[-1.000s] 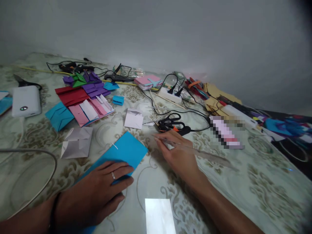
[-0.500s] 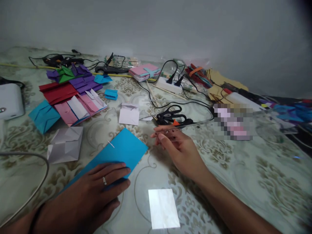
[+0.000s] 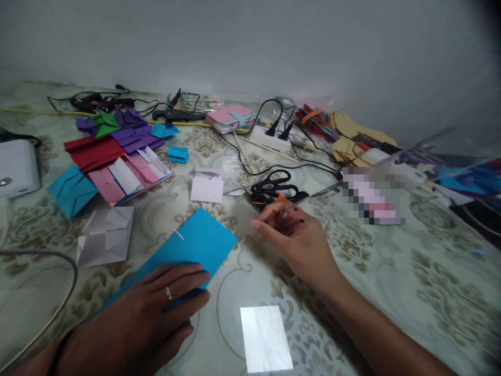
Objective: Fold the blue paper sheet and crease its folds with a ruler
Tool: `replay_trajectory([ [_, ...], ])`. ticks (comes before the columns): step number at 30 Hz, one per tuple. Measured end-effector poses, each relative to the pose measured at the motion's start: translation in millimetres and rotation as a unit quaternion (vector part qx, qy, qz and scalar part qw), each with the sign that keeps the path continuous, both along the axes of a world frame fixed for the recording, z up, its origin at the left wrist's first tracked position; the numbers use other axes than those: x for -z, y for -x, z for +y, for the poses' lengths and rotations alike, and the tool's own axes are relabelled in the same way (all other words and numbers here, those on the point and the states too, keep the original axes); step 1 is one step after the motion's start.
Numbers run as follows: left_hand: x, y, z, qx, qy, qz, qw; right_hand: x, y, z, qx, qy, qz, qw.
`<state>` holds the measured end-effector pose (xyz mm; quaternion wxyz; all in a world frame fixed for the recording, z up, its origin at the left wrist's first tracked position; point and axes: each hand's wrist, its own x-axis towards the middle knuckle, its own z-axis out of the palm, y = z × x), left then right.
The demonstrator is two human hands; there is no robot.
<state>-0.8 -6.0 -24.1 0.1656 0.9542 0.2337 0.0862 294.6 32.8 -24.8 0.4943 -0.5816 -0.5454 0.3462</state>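
Observation:
A folded blue paper lies slantwise on the table, with a thin white sliver at its upper edge. My left hand rests flat on the paper, its fingers stretched out. To the right of the paper, my right hand is closed on a long clear plastic strip, which looks like a ruler. Its see-through body slants up to the right and blurs at the far end. Black-handled scissors lie just beyond my right hand. A small folded white paper sits behind the blue one.
Folded coloured papers are piled at the left, near a white device. A power strip with cables, thin sticks and a paper bundle lie at the back. A bright white rectangle shows in front.
My right hand has shifted slightly right, and the far end of the clear strip has swung up off the table. My left hand and the blue paper stay put.

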Motion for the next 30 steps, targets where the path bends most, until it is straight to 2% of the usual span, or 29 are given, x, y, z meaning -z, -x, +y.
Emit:
replay_trajectory([
  [4, -0.2, 0, 0, -0.006, 0.002, -0.013, 1.000, -2, -5, 3, 0.033, 0.010, -0.014, 0.999],
  [11, -2.1, -2, 0, -0.003, 0.002, -0.006, 1.000, -1, -8, -3, 0.008, -0.038, -0.074, 0.997],
  [13, -0.6, -1, 1, 0.000, 0.005, -0.010, 1.000, -2, -7, -7, 0.004, -0.032, -0.083, 0.996],
  [16, 3.1, 3, 2, 0.013, 0.003, -0.011, 1.000, -3, -4, -10, -0.029, -0.008, -0.083, 0.996],
  [19, 6.2, 6, 1, 0.031, -0.011, -0.021, 0.999, -6, 0, -12, -0.078, -0.016, -0.115, 0.990],
  [25, 4.7, 3, 0, -0.006, -0.035, -0.014, 0.999, -7, 9, -14, -0.183, -0.055, -0.160, 0.969],
  [30, 2.1, 2, 1, -0.010, -0.030, -0.003, 1.000, -8, 11, -18, -0.180, -0.058, -0.160, 0.969],
])
